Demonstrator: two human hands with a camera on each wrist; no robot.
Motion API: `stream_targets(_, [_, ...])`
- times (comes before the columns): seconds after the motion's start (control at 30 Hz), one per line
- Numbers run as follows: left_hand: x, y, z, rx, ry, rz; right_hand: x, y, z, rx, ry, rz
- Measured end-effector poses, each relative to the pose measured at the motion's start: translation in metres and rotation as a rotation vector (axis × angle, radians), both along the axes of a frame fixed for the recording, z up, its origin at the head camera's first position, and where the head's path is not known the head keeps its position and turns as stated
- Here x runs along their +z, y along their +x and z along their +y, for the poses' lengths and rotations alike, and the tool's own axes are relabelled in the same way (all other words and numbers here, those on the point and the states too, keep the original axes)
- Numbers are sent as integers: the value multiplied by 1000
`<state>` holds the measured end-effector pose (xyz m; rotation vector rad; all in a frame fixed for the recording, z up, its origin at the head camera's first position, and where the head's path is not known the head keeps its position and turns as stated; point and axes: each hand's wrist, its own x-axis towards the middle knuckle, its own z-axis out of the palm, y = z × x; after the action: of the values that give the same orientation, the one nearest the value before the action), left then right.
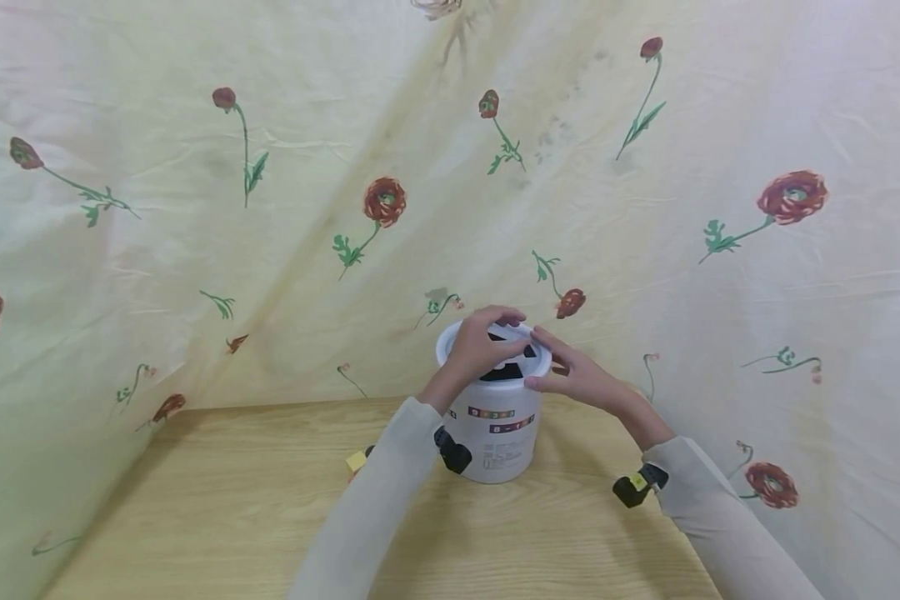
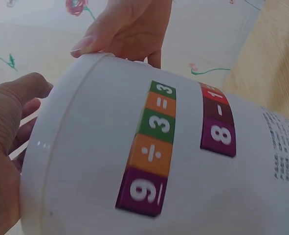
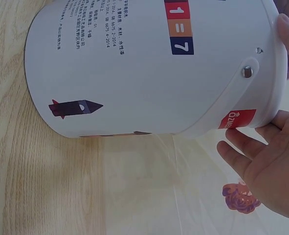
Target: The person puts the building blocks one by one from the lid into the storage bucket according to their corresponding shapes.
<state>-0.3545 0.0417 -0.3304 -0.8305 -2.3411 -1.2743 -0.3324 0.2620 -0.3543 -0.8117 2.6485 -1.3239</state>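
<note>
At lower centre stands the white, plastic-looking cylindrical bucket (image 1: 498, 443), its round white-rimmed lid (image 1: 504, 372) apparently being worked: the right hand (image 1: 583, 382) holds its edge, the left hand (image 1: 476, 346) arches over it, grip unclear, and the next move calls for even pressure.

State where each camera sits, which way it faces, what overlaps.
Head: worn on the head, looking forward-down at the bucket, table and flowered cloth; sleeves, left grip and right grip show.
Left wrist: on that wrist, facing the bucket's side; left grip at left, right grip at top.
Right wrist: on that wrist, facing the side with the rocket; right grip at right, apparently some left grip top-right.
Shared: both wrist views show the red 1 block.
</note>
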Motion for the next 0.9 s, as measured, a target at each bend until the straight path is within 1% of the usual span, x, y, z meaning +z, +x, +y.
stream_targets(0.07, [-2, 2, -5, 6, 22, 18, -1, 0, 0, -5, 2, -3])
stream_targets(0.23, [-5, 9, -24, 44, 62, 20, -3, -1, 1, -14, 11, 2])
stream_targets(0.37, [-9, 15, -43, 66, 91, 35, -3, -3, 1, -19, 2, 2])
stream_targets(0.47, [-15, 19, -59, 90, 107, 54, -3, -5, 1, -19, -1, 4])
stream_targets(0.57, [-23, 23, -75, 116, 119, 64, -3, -6, 1, -16, -6, 6])
stream_targets(0.67, [-33, 24, -89, 146, 117, 68, -3, -6, 0, -13, -12, 4])
stream_targets(0.8, [-51, 22, -104, 199, 76, 72, -3, -7, 1, -14, -9, 4])
stream_targets(0.9, [-66, 20, -115, 242, 41, 74, -4, -7, 0, -13, -9, 4])
